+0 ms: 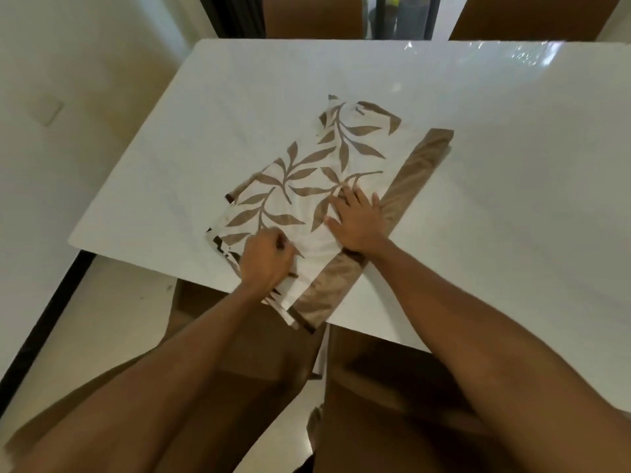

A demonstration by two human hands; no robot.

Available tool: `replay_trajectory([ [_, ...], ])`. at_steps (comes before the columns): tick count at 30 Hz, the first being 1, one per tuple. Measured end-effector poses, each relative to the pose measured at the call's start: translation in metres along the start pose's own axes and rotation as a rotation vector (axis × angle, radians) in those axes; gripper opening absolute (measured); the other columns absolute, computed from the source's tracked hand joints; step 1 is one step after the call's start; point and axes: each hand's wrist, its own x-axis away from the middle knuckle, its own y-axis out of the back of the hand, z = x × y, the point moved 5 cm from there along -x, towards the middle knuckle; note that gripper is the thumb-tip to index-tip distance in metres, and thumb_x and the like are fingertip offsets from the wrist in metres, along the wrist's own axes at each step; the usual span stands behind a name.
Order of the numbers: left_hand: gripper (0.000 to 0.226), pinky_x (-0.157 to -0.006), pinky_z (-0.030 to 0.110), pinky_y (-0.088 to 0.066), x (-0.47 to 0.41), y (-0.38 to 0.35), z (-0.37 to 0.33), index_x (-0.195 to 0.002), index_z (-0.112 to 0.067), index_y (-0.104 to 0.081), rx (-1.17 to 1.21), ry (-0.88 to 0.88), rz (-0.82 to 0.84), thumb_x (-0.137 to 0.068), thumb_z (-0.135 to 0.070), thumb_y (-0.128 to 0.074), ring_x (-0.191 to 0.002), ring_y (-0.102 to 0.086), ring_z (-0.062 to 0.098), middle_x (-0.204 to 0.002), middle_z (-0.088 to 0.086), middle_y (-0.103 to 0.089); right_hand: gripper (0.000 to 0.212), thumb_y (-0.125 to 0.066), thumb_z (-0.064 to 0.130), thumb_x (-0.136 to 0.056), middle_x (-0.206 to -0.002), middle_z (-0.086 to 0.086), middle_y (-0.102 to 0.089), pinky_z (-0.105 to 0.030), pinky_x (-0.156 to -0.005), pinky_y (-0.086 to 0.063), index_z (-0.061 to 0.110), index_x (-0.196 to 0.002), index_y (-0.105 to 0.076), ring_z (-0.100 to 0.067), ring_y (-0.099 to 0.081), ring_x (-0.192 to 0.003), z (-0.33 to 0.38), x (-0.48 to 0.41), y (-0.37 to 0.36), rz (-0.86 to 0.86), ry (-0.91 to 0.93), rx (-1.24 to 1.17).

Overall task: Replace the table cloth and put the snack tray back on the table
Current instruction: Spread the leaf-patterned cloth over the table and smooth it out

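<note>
table cloth point(300, 186) folded, leaf-printed; left hand point(264, 259) pinches it; right hand point(358, 221) presses it, fingers point(352, 199) straight

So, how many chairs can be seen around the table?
4: far left chair, far right chair, near left chair, near right chair. Others may be hidden.

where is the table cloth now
Head view, centre: the table cloth lies folded on the table by its near edge, under the flat right hand and gripping left hand.
</note>
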Motion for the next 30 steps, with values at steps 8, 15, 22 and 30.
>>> replay_trajectory([
  [8,0.074,-0.097,0.053,-0.047,-0.09,0.028,0.083,-0.14,-0.019,-0.046,-0.061,0.116,0.147,-0.08,-0.063,-0.05,-0.12,-0.053,0.039,-0.129,0.016,-0.055,0.071,-0.036,0.073,-0.092,-0.168,-0.009,-0.015,-0.054,-0.123,0.001,0.035,-0.152,-0.036,-0.035,-0.005,-0.154,0.038,0.035,-0.031,-0.279,-0.25,-0.045],
  [15,0.035,-0.065,0.031,-0.042,-0.128,0.037,0.099,-0.091,-0.012,-0.055,0.142,0.037,0.315,-0.084,-0.046,-0.065,-0.084,-0.06,0.027,-0.085,0.002,-0.059,0.08,-0.029,0.082,-0.087,-0.17,0.0,0.0,-0.053,-0.124,0.001,0.043,-0.156,-0.022,-0.03,0.007,-0.155,0.039,-0.018,-0.015,-0.021,-0.195,0.004],
  [22,0.032,-0.066,0.03,-0.045,-0.135,0.071,0.11,-0.065,-0.02,-0.047,0.713,0.146,0.287,-0.079,-0.011,-0.074,-0.069,-0.053,0.016,-0.072,0.002,-0.053,0.085,-0.029,0.092,-0.08,-0.151,0.001,-0.05,-0.055,-0.117,-0.029,0.031,-0.129,-0.062,-0.03,-0.033,-0.146,0.084,-0.07,0.022,0.114,-0.266,-0.295],
  [30,0.024,-0.063,0.024,-0.051,-0.109,0.112,-0.024,-0.069,-0.014,-0.056,0.79,-0.248,0.41,-0.075,0.009,-0.061,-0.068,-0.055,0.01,-0.071,-0.002,-0.056,0.05,-0.064,0.053,-0.092,-0.115,0.0,-0.061,-0.035,-0.071,-0.056,0.025,-0.131,-0.048,-0.019,-0.064,-0.095,0.125,-0.07,0.112,0.01,-0.381,-0.96],
])
